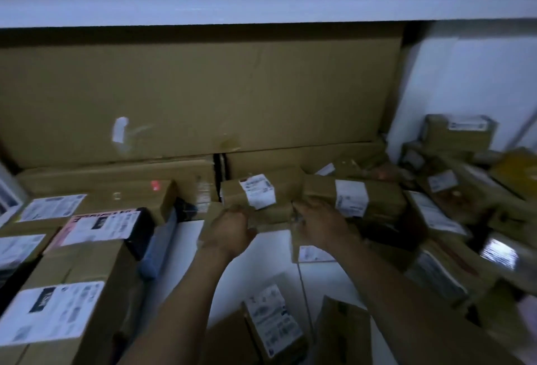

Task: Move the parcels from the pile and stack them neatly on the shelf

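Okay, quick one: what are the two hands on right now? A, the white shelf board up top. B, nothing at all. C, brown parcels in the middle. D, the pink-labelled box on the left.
C: the left hand and the right hand both grip the brown parcels in the middle, below the white shelf board and right of the pink-labelled box.

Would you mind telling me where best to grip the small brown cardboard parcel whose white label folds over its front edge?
Probably its two short ends, reached from the near side: the small brown cardboard parcel lies flat and crosswise, though a second labelled brown parcel crowds its right end.
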